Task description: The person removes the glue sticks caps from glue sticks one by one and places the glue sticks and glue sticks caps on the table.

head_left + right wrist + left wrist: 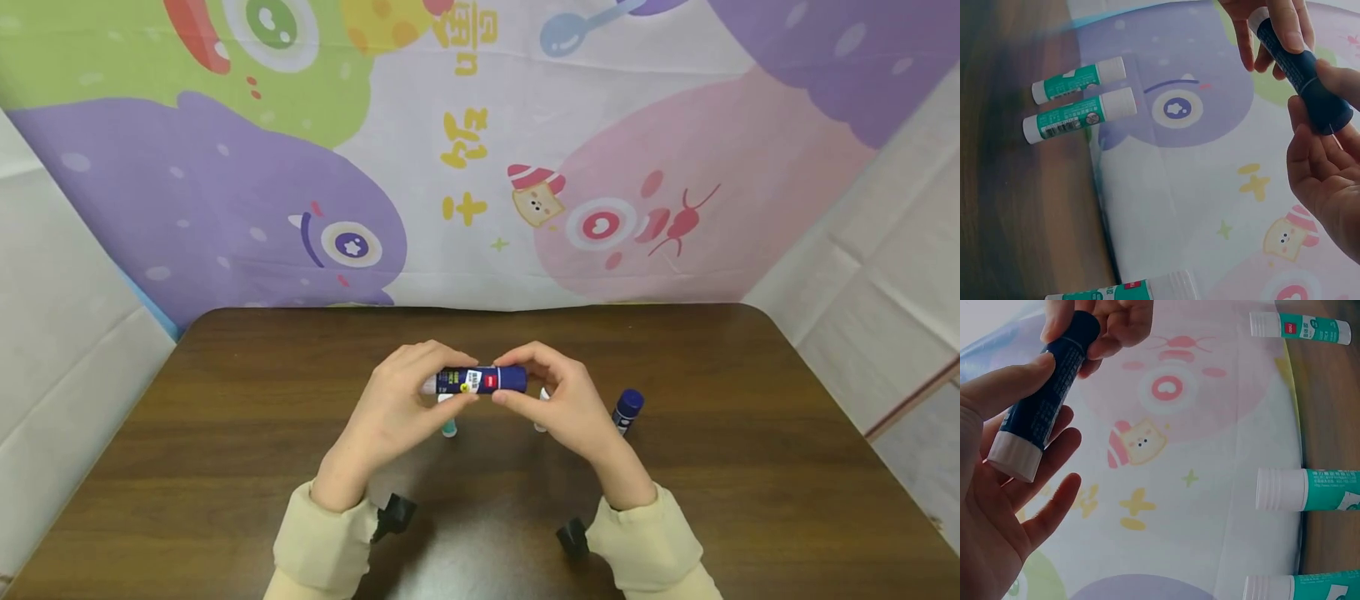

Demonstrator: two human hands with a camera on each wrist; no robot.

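Observation:
A dark blue glue stick [463,381] with a white base lies level between both hands, above the table. My left hand [386,417] pinches its body near the white end between thumb and fingers. With thumb and fingertips, my right hand [570,408] grips the end with the blue cap [513,380]. The cap is on the stick. In the left wrist view the white base [1015,456] points toward the left palm. The right wrist view shows the blue cap [1330,115] between the right thumb and fingers.
Behind the hands stand green-and-white glue sticks, one [448,428] partly covered by the left hand and others seen in the left wrist view [1329,487]. A second blue-capped glue stick [628,407] is right of the right hand. A printed cloth [480,267] hangs behind the brown table [225,417].

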